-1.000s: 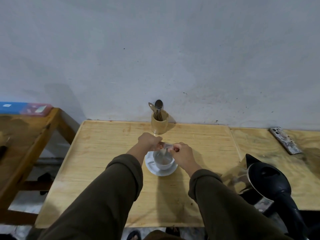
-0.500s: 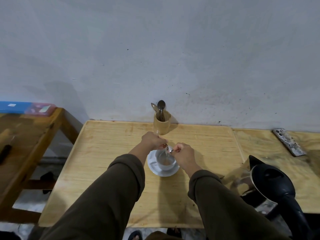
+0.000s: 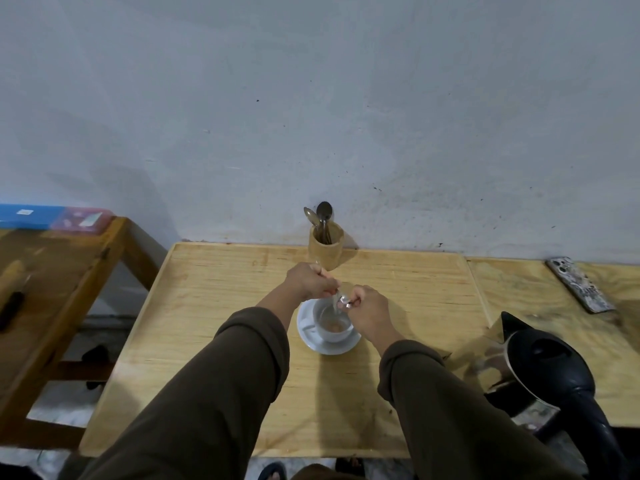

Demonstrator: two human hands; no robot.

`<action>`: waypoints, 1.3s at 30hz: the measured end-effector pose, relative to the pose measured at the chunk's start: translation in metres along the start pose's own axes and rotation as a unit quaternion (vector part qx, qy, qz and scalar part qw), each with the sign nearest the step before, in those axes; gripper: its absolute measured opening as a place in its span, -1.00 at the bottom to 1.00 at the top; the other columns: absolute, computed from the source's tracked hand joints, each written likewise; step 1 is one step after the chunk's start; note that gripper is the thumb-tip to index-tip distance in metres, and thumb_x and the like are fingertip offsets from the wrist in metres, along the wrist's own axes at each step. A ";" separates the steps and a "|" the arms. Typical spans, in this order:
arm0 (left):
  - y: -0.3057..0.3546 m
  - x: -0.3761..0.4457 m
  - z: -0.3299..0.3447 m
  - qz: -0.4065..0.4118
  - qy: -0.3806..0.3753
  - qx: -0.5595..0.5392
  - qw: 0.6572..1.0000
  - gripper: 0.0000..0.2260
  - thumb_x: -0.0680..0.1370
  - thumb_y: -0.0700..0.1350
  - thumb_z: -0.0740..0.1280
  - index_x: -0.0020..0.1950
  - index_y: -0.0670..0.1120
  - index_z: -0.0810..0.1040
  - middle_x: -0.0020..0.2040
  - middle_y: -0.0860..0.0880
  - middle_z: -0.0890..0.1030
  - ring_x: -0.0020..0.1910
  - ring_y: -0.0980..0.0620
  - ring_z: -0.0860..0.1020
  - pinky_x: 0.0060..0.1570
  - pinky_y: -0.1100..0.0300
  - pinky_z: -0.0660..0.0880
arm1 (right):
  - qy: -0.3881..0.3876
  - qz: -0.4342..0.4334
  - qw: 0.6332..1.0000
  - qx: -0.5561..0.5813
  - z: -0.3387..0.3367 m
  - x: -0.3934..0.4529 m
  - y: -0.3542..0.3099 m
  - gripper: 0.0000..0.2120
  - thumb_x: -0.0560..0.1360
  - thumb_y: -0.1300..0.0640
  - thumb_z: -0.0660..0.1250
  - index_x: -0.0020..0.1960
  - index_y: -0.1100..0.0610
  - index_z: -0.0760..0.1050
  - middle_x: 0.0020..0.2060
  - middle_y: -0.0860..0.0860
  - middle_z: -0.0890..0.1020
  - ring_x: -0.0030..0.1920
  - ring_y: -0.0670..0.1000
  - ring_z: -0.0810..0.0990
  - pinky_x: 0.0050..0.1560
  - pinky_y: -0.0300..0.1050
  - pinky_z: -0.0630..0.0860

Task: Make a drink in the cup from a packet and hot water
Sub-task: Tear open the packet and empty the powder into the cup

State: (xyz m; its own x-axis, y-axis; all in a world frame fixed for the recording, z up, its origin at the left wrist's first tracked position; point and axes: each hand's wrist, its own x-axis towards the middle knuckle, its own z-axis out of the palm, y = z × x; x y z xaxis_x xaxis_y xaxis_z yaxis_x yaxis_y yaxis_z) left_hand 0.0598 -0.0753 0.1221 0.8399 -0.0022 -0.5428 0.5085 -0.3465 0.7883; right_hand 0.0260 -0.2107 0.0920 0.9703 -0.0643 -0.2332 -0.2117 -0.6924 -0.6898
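A white cup (image 3: 331, 329) stands on a white saucer (image 3: 329, 346) in the middle of the light wooden table (image 3: 214, 306). Brownish powder lies in the cup's bottom. Just above the cup's far rim, my left hand (image 3: 310, 280) and my right hand (image 3: 367, 308) both pinch a small silvery packet (image 3: 341, 300), held tilted over the cup. The fingers hide most of the packet. A black and steel kettle (image 3: 547, 368) stands at the table's right front, spout towards the cup.
A wooden holder (image 3: 326, 249) with spoons (image 3: 322, 216) stands against the wall behind the cup. A patterned phone (image 3: 578, 284) lies at the far right. A second wooden table (image 3: 52, 271) at the left carries a blue box (image 3: 31, 216).
Both hands stayed over the cup while the packet tipped further down between the fingers. The camera view shifted slightly.
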 end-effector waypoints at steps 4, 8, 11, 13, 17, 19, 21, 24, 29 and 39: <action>0.002 -0.001 -0.001 -0.010 -0.005 -0.003 1.000 -0.81 0.39 -0.14 0.52 -0.32 -0.10 0.53 -0.32 -0.05 0.63 -0.24 0.03 0.62 0.17 0.07 0.59 | -0.009 -0.016 1.000 -0.017 -0.001 0.001 -0.003 -0.62 0.41 0.29 0.38 -0.44 0.05 0.27 -0.36 -0.05 0.40 -0.24 0.01 0.38 -0.35 -0.32 0.26; -0.002 0.000 -0.006 -0.037 0.017 -0.001 0.999 -0.75 0.36 -0.10 0.54 -0.31 -0.10 0.48 -0.28 -0.09 0.64 -0.11 -0.07 0.67 0.17 0.09 0.59 | -0.030 -0.051 0.998 -0.034 -0.001 0.002 -0.005 -0.92 0.44 0.29 0.35 -0.21 0.16 0.54 -0.20 0.00 0.44 -0.17 0.00 0.43 -0.17 -0.27 0.30; -0.005 -0.002 -0.010 -0.054 0.014 -0.010 0.998 -0.81 0.39 -0.22 0.50 -0.31 -0.15 0.50 -0.25 -0.13 0.60 -0.09 -0.08 0.62 0.17 0.05 0.58 | -0.014 -0.076 0.997 -0.023 -0.006 -0.001 -0.009 -0.76 0.47 0.34 0.30 0.09 0.14 0.58 0.05 0.01 0.45 -0.02 -0.03 0.48 -0.04 -0.27 0.37; -0.009 -0.002 -0.014 -0.064 0.018 -0.038 0.997 -0.83 0.40 -0.29 0.47 -0.30 -0.19 0.50 -0.22 -0.16 0.57 -0.12 -0.08 0.59 0.15 0.05 0.59 | 0.015 -0.093 0.995 -0.034 -0.008 -0.004 -0.014 -0.47 0.44 0.40 0.27 0.32 -0.02 0.42 0.36 0.00 0.31 0.21 0.02 0.46 0.05 -0.23 0.44; -0.017 -0.007 -0.024 -0.064 0.009 -0.169 0.984 -0.78 0.48 -0.41 0.35 -0.29 -0.18 0.43 -0.27 -0.12 0.48 -0.30 0.04 0.52 -0.43 0.37 0.58 | 0.054 -0.078 0.995 0.037 -0.008 -0.013 -0.036 -0.14 0.38 0.51 0.16 0.46 -0.22 0.11 0.53 -0.05 0.00 0.33 -0.07 0.31 -0.02 -0.18 0.50; -0.020 -0.010 -0.028 -0.067 0.016 -0.204 0.977 -0.89 0.50 -0.41 0.32 -0.13 -0.22 0.48 -0.23 -0.12 0.50 -0.29 0.06 0.52 -0.51 0.41 0.54 | 0.080 -0.061 0.989 0.107 -0.002 -0.015 -0.044 -0.20 0.40 0.50 0.12 0.47 -0.14 0.13 0.46 0.02 0.19 0.25 -0.09 0.35 0.01 -0.23 0.42; -0.023 -0.013 -0.032 -0.061 0.031 -0.224 0.972 -0.80 0.51 -0.39 0.32 0.12 -0.26 0.49 -0.13 -0.15 0.55 -0.28 0.06 0.52 -0.47 0.40 0.55 | 0.100 -0.025 0.981 0.163 0.005 -0.015 -0.051 -0.37 0.48 0.40 0.13 0.45 -0.06 0.17 0.30 0.10 0.44 0.22 0.05 0.47 0.09 -0.12 0.45; -0.035 -0.012 -0.040 -0.050 0.071 -0.224 0.971 -0.70 0.50 -0.35 0.35 0.23 -0.26 0.48 0.05 -0.22 0.56 -0.27 0.06 0.54 -0.39 0.37 0.56 | 0.080 0.014 0.982 0.170 0.019 -0.019 -0.059 -0.56 0.54 0.18 0.21 0.39 0.01 0.22 -0.03 0.17 0.64 -0.01 0.16 0.61 0.04 0.04 0.53; -0.066 -0.017 -0.053 -0.062 0.132 -0.162 0.976 -0.74 0.44 -0.26 0.43 0.11 -0.14 0.54 -0.22 -0.11 0.60 -0.32 0.02 0.59 -0.03 0.13 0.60 | 0.003 0.032 0.993 0.111 0.048 -0.028 -0.070 -0.76 0.48 0.25 0.31 0.11 0.09 0.39 -0.17 0.08 0.59 -0.11 0.06 0.55 -0.10 -0.14 0.43; -0.135 -0.022 -0.054 -0.025 0.152 0.024 0.988 -0.90 0.46 -0.17 0.39 -0.08 -0.09 0.68 0.02 -0.09 0.72 0.10 -0.03 0.62 0.20 0.21 0.42 | -0.082 0.009 0.984 -0.161 0.105 -0.035 -0.075 -0.76 0.54 0.26 0.19 0.14 0.25 0.53 0.11 0.19 0.62 0.14 0.19 0.56 0.14 -0.05 0.47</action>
State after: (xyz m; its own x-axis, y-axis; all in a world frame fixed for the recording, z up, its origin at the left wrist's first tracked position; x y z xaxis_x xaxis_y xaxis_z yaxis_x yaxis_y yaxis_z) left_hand -0.0171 0.0220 0.0435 0.8360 0.2956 -0.4623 0.5471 -0.3827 0.7445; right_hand -0.0042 -0.0804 0.0798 0.9293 0.0197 -0.3687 -0.1553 -0.8852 -0.4386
